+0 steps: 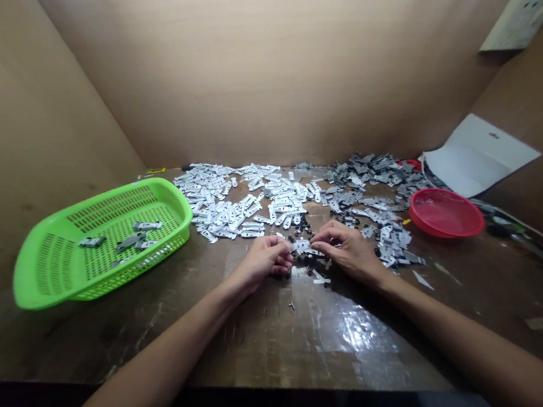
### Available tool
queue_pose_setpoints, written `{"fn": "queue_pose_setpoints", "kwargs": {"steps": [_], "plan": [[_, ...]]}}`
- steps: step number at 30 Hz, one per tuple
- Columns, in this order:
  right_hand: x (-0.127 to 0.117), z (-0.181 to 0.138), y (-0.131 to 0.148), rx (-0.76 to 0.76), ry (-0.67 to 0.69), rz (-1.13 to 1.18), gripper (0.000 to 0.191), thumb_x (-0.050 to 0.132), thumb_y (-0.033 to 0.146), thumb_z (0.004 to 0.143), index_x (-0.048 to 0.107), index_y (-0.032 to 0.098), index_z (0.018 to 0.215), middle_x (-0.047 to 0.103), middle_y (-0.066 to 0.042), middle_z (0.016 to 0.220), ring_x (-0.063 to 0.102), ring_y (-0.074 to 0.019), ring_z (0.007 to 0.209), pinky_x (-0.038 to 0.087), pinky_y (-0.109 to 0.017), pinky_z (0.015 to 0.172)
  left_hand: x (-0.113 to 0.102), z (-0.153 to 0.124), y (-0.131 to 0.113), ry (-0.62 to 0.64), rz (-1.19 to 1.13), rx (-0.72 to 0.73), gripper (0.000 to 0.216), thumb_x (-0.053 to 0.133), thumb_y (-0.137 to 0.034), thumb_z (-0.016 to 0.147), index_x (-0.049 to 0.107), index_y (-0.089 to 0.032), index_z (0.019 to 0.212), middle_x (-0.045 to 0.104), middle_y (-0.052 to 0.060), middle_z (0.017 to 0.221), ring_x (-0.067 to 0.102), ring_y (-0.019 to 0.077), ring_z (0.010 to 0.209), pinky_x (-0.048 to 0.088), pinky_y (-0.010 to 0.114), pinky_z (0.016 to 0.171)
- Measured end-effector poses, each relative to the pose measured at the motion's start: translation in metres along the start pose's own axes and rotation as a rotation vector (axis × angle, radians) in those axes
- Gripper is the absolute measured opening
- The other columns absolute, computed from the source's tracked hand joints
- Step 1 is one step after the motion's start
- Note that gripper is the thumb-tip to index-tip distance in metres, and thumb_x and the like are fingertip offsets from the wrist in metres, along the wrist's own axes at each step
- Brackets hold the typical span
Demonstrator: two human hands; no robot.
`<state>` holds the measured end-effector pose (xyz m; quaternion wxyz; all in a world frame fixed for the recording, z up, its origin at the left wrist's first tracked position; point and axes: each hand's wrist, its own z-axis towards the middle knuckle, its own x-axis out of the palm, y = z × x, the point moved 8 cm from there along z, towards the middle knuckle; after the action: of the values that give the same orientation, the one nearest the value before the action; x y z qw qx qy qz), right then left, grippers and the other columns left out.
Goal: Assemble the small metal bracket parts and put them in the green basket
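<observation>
Between my two hands, just above the table, is a small flat silvery metal piece [302, 246]. My left hand [268, 257] pinches its left end with thumb and fingertips. From the other side, my right hand [347, 248] closes thumb and forefinger on the right end. Its exact kind is too small to tell. Below it lie small black parts [304, 226] and a loose Y-shaped light piece [320, 278]. A tiny light bit [291, 305] rests nearer the table's front. Beyond my hands spreads a heap of pale flat metal plates [236, 201].
A green perforated basket [31, 275] at left holds several assembled-looking pieces. Darker grey metal parts [372, 173] are heaped at right, beside a red bowl [446, 214]. A white card [485, 152] leans behind it. Wooden panels [283, 62] enclose the brown table [250, 346].
</observation>
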<state>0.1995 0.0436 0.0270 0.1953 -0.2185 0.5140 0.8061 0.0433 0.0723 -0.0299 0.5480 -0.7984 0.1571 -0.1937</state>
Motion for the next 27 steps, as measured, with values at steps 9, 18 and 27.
{"fn": "queue_pose_setpoints", "kwargs": {"steps": [9, 18, 27], "plan": [[-0.008, 0.005, -0.002, 0.044, -0.01, 0.091, 0.019, 0.057, 0.034, 0.082, 0.066, 0.02, 0.09, 0.06, -0.006, 0.093, 0.057, -0.0163, 0.081, 0.046, -0.029, 0.067, -0.006, 0.0, 0.0, -0.055, -0.035, -0.017, 0.018, 0.061, -0.029, 0.072, 0.053, -0.013, 0.074, 0.058, 0.003, 0.065, 0.056, 0.0077, 0.051, 0.045, 0.019, 0.05], [-0.014, 0.002, 0.02, -0.155, 0.014, -0.111, 0.013, 0.059, 0.027, 0.081, 0.066, 0.021, 0.09, 0.059, -0.005, 0.088, 0.057, -0.0175, 0.079, 0.046, -0.031, 0.068, -0.013, 0.001, -0.003, -0.122, 0.025, 0.023, 0.021, 0.062, -0.032, 0.071, 0.054, -0.013, 0.075, 0.06, 0.005, 0.068, 0.055, 0.0081, 0.051, 0.045, 0.02, 0.05], [-0.004, -0.001, 0.026, -0.228, 0.006, -0.13, 0.009, 0.06, 0.021, 0.079, 0.066, 0.022, 0.085, 0.057, -0.006, 0.088, 0.056, -0.0186, 0.085, 0.046, -0.032, 0.073, -0.002, -0.002, -0.001, -0.043, 0.008, -0.01, 0.02, 0.061, -0.032, 0.071, 0.054, -0.013, 0.074, 0.06, 0.004, 0.066, 0.056, 0.0082, 0.049, 0.044, 0.019, 0.048]]}}
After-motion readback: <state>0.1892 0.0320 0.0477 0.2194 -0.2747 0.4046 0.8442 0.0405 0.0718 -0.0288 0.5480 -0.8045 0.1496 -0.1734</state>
